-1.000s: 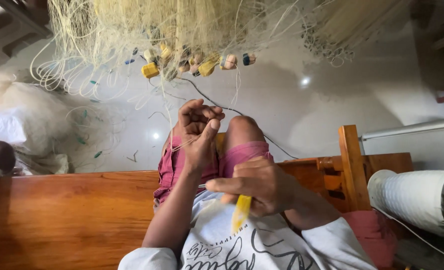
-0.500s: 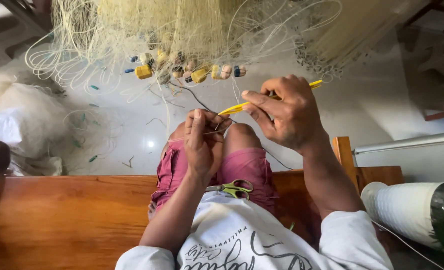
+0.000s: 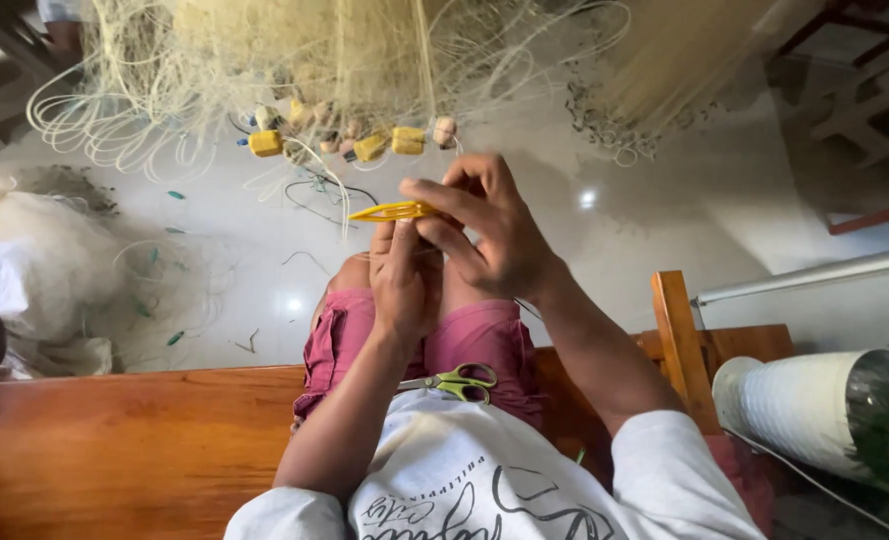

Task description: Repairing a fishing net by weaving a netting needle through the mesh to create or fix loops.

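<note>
Head view: at 9 o'clock lies a wooden bench (image 3: 115, 450). At centre the left hand (image 3: 405, 285) is curled narrow, fingers pinched on fine net line, touching the right hand (image 3: 490, 235), which grips a yellow netting needle (image 3: 395, 211) pointing toward 9 o'clock. Scissors (image 3: 455, 382) rest on the lap at 6 o'clock. The fishing net (image 3: 295, 60) hangs at 12 o'clock.

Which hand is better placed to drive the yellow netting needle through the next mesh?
Right. The right hand already pinches the yellow netting needle, its tip toward the net; the left hand pinches the twine below it.
</note>
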